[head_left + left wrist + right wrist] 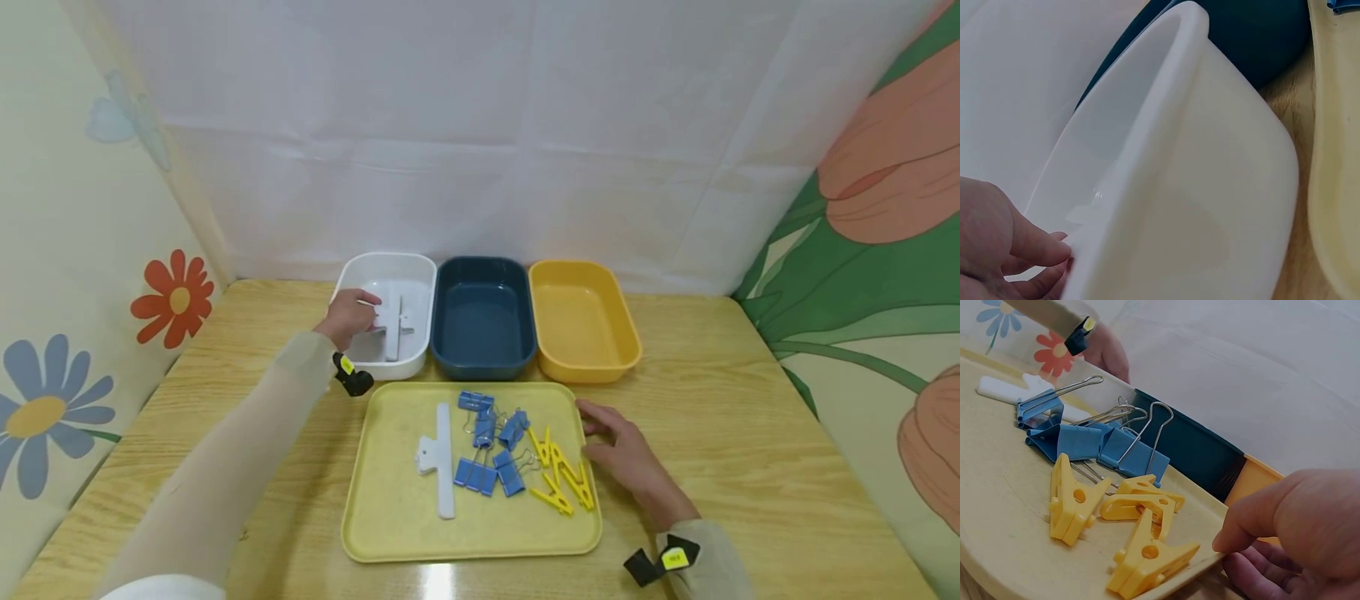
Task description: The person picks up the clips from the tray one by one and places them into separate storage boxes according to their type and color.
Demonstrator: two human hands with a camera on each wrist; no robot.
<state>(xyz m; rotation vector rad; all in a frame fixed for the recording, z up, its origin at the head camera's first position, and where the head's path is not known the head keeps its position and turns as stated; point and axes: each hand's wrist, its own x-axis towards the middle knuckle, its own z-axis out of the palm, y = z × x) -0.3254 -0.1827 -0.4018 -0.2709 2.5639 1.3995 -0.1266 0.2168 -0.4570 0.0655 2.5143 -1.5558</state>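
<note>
My left hand [351,317] reaches over the left side of the white bin [354,265], its thumb and fingers pinching a white bag clip at the tab; the bin wall partly hides the fingertips in the left wrist view. A long white clip bar [393,337] shows beside the fingers, inside the bin. My right hand [621,446] touches the right rim of the yellow tray [390,529] with relaxed fingers. On the tray lie a white bag clip [445,467], several blue binder clips [476,476] and several yellow clothespins [1147,559], these nearest my right hand.
A dark blue bin [483,321] stands against the white bin's right side, and an orange-yellow bin [581,317] beside that. All three line up behind the tray on the wooden table [712,400]. A white cloth [480,150] hangs behind them.
</note>
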